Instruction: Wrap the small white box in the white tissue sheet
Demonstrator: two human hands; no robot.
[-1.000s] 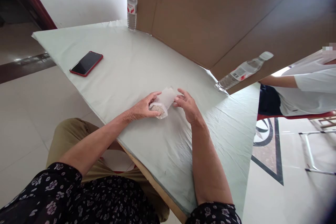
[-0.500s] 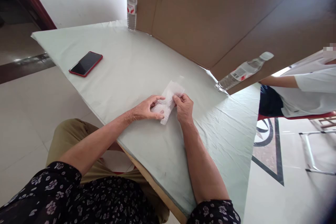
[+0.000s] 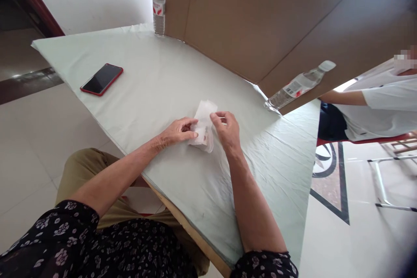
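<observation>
A thin, whitish, see-through piece of wrapping (image 3: 205, 115) lies folded and crumpled on the cloth-covered table in front of me. Something small and pale brown shows faintly through its lower part; what it is I cannot make out. My left hand (image 3: 177, 132) grips the wrapping's left side, the thumb on top and the fingers curled beneath and behind. At the wrapping's right edge is my right hand (image 3: 228, 130), its thumb and fingers loosely bent with a gap between them, the tips close to or just touching the sheet.
A phone in a red case (image 3: 102, 79) lies to the left. One water bottle (image 3: 159, 8) stands upright at the back; another bottle (image 3: 299, 87) leans along the tall brown cardboard panel (image 3: 241, 21). Beyond it sits a person in a white shirt (image 3: 387, 104). The table's pale cloth (image 3: 156, 78) is wrinkled.
The wrapping's upper part has swung leftward and its lower part has folded over. My right hand's fingers have loosened from their pinch on it. My left hand keeps its hold.
</observation>
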